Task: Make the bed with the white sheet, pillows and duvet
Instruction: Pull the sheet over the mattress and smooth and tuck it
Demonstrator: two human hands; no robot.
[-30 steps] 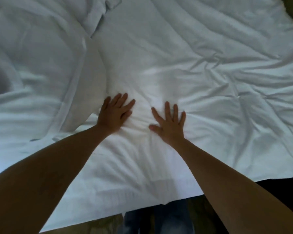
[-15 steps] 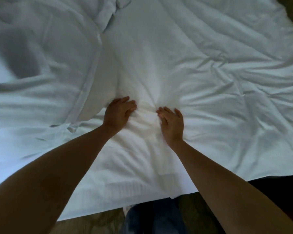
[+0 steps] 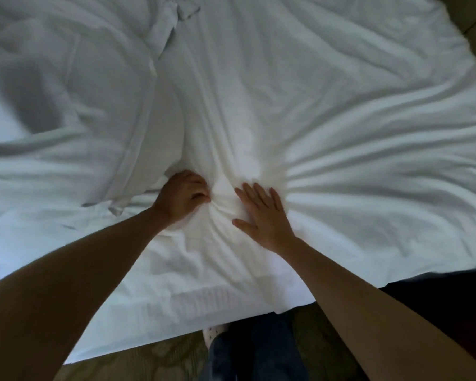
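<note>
Left hand (image 3: 182, 198) grips thin, creased white cloth sheet (image 3: 341, 105); right hand (image 3: 262, 213) presses flat beside it.
Light and limp, probably; hold bunched folds.

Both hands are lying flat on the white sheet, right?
Not quite. Only the right hand lies flat on the white sheet. The left hand is curled and grips a bunch of it. The head view shows this.
</note>
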